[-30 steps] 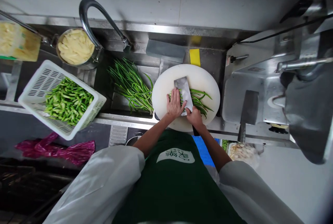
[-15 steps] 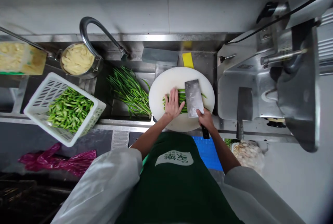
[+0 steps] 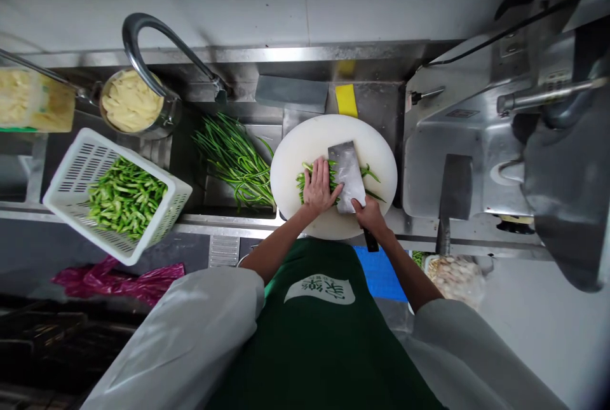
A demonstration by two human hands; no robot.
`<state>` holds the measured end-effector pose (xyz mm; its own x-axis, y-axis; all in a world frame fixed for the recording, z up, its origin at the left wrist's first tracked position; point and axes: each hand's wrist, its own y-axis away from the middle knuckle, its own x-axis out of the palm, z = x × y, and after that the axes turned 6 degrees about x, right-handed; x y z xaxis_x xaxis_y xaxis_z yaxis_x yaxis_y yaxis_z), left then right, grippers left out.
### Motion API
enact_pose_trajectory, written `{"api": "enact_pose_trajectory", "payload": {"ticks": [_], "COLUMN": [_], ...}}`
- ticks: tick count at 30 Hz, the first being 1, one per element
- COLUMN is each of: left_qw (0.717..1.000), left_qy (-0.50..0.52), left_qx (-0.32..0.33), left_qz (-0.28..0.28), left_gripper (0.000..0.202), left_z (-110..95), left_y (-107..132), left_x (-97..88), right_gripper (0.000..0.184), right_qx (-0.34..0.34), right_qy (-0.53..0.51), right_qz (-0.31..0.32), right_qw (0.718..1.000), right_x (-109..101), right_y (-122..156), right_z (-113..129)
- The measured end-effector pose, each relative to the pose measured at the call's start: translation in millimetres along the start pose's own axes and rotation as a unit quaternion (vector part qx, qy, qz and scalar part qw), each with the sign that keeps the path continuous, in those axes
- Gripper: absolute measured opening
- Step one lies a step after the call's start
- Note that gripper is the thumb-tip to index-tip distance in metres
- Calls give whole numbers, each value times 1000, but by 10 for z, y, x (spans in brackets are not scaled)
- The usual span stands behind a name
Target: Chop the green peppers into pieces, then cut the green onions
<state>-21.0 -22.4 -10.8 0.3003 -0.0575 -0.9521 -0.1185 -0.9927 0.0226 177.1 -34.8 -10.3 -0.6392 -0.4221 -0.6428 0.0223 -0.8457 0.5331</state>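
On a round white cutting board [image 3: 295, 143] lie long green chili peppers [image 3: 301, 182]. My left hand [image 3: 320, 189] rests flat over them, fingers stretched out and pressing from above. A cleaver [image 3: 347, 171] is gripped in my right hand [image 3: 372, 218], which wraps its dark handle. The broad blade stands right beside my left fingers and hides part of the peppers. To the right of the blade, a few pepper ends [image 3: 368, 172] lie loose on the board.
Long green stalks [image 3: 238, 162] fill the sink left of the board. A white basket [image 3: 157, 232] holds cut green pieces. Behind are a faucet [image 3: 164, 28], a pot of pale slices [image 3: 131, 102], a grey block [image 3: 291, 93] and a yellow cloth [image 3: 346, 100]. A slicer [image 3: 567, 187] and second cleaver [image 3: 456, 186] are right.
The cleaver and my right hand have shifted slightly left, closer to my left hand. More pepper ends show to the right of the blade. My left hand stays on the peppers.
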Motion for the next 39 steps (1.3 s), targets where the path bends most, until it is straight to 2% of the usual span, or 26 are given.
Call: {"api": "enact_pose_trajectory", "payload": {"ticks": [4,11,18,22,26,30,31,33,36,39], "left_qw": [1000,1000,1000,1000,1000,993,990,989,996,999], "left_qy": [7,8,-2,-5,-12,-18,-17,-14,3,9], "left_qx": [1,-9,0,-1,2,110,133,140,86,25], "left_qz": [3,20,10,8,11,36,46,54,20,-24], "left_gripper": [87,82,73,64,64,77,78,76,73,72], "left_z": [6,8,0,57,96,-2,-33,-77,-90,-102], "left_y": [-2,-7,-1,75,133,52,24,-14,-14,-12], "left_x": [-2,-57,-68,-115,-202,-226,-221,-216,-241,-230], "right_gripper": [44,41,42,38,39,46,47,47,43,41], "right_qx": [3,20,40,28,35,89,98,103,97,67], "right_qy": [40,132,150,126,37,-97,-129,-182,-200,-154], "right_qz": [-5,-40,-49,-41,-105,-116,-111,-97,-67,-35], "right_qw": [999,990,987,991,993,984,981,973,973,985], "right_x": [69,296,302,73,-311,-567,-593,-601,-534,-429], "right_y": [-18,7,50,73,109,137,144,157,148,71], "right_z": [100,448,572,435,65,-213,-241,-254,-209,-144]}}
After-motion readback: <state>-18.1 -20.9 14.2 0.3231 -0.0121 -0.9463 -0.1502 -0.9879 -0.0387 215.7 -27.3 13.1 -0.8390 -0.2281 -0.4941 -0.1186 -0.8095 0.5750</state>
